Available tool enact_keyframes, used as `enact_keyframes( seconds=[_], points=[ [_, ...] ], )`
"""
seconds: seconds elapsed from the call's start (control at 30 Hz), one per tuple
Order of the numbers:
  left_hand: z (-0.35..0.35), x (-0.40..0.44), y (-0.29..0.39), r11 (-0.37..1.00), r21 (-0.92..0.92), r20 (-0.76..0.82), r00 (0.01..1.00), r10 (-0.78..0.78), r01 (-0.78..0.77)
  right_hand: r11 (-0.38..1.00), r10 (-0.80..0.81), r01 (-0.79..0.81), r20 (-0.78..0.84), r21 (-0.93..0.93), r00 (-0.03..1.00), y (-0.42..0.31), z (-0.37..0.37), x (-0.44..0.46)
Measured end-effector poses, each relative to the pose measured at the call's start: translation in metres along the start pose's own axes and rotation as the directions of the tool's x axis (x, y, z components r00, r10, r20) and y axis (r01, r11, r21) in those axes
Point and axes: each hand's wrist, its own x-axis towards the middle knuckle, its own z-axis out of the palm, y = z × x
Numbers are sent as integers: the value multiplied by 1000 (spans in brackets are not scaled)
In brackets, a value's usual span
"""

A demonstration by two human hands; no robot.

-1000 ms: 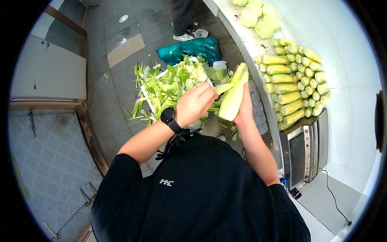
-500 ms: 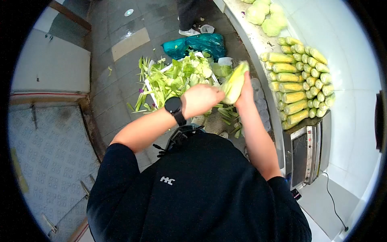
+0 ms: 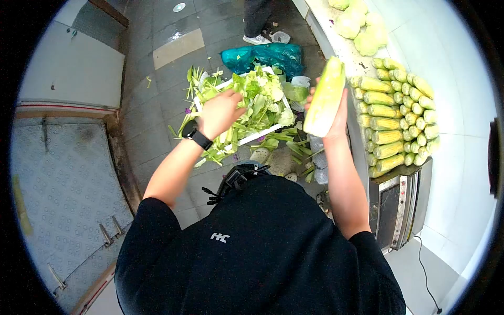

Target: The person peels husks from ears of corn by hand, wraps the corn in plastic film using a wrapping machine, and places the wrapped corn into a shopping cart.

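Observation:
My right hand is wrapped round an ear of corn, which stands nearly upright with pale yellow-green husk on it. The fingertips show at its left edge. Over the left side of a white crate is my left hand, with a black watch on the wrist. Its thumb and fingers look apart and nothing shows in them, though the fingertips are partly hidden. Stripped green leaves and husks heap above the crate's rim and spill over its left side.
Stacked ears of corn and several cabbages are on the counter at right. A teal plastic bag lies behind the crate, near another person's shoe. Husk scraps litter the floor by my feet.
My left hand has left the ear of corn and moved left over the crate. My right hand has shifted right with the corn, which now stands more upright.

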Motion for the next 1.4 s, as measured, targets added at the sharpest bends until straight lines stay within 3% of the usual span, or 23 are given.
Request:
enact_keyframes(
  seconds=[0.07, 0.13, 0.17, 0.23, 0.3, 0.33, 0.4, 0.43, 0.47, 0.5, 0.53, 0.57, 0.6, 0.63, 0.7, 0.73, 0.77, 0.87, 0.93, 1.07, 1.2, 1.27, 1.4],
  points=[
    [-15, 20, 49, 961, -273, -88, 996, 23, -47, 996, 22, -34, -148, -84, 989, 13, 15, -1],
    [-21, 33, 89, 899, -405, -248, 966, 71, -170, 992, -14, -13, -206, -127, 978, 25, 39, -4],
    [-20, 42, 101, 887, -440, -219, 975, 46, -140, 986, -73, 26, -288, -163, 955, 31, 47, -6],
    [-17, 52, 113, 872, -476, -190, 981, 28, -117, 988, -62, 28, -226, -152, 972, 34, 56, -14],
    [-10, 57, 118, 762, -645, -122, 992, -30, -56, 987, -89, 53, -239, -151, 967, 37, 55, -14],
    [-7, 56, 121, 759, -648, -118, 993, -19, -62, 983, -119, 78, -258, -164, 959, 38, 51, -14],
    [-1, 47, 127, 836, -346, -523, 827, 205, -425, 979, -152, 105, -278, -177, 948, 40, 41, -15],
    [-1, 41, 127, 826, -229, -506, 788, 350, -514, 993, -100, 79, -274, -88, 957, 41, 34, -15],
    [-4, 34, 127, 827, -229, -504, 789, 351, -514, 999, -48, 50, -264, 2, 963, 43, 24, -14],
    [-9, 25, 126, 731, -204, -462, 722, 514, -651, 990, 42, -3, -280, 139, 959, 41, 9, -8],
    [-12, 19, 122, 612, -187, -416, 627, 659, -768, 998, -29, 45, -320, 44, 947, 42, 2, -4],
    [-14, 11, 112, 604, -143, -364, 609, 705, -784, 995, -33, 49, -177, 85, 984, 40, -6, -4],
    [-14, 3, 100, 623, -180, -360, 641, 678, -761, 991, -44, 48, -29, 126, 999, 37, -15, -4],
    [-5, -5, 81, 682, -199, -376, 697, 610, -704, 995, -27, 50, -266, 81, 963, 30, -3, -4],
    [3, -19, 42, 909, -196, -210, 921, 327, -367, 975, -3, 60, -262, 213, 965, 19, 12, -11],
    [9, -18, 21, 974, -74, -163, 966, 199, -213, 976, 27, 31, -262, 217, 965, 13, 20, -15],
    [13, -21, 8, 992, 29, -193, 973, 127, -124, 976, 24, 34, -263, 217, 965, 14, 18, -16],
    [14, -16, 10, 949, -316, -228, 970, -88, 11, 979, 71, -47, -116, 201, 991, 19, 17, -15],
    [4, -7, 41, 793, -608, -83, 992, -95, 25, 994, 81, -73, -108, 77, 991, 32, 27, -15],
    [-19, -4, 96, 845, -534, 8, 999, 54, -41, 992, 86, -68, -175, 108, 981, 44, 51, -14],
    [-9, -6, 100, 844, -513, -159, 984, 84, -155, 995, 59, -45, -165, 85, 984, 42, 59, -24],
    [-5, -8, 100, 856, -501, -125, 989, 77, -130, 999, 31, -43, -305, -32, 952, 42, 69, -28],
    [-8, -10, 102, 872, -484, -12, 997, 78, -74, 991, -1, -39, -307, -126, 952, 44, 58, -33]
  ],
)
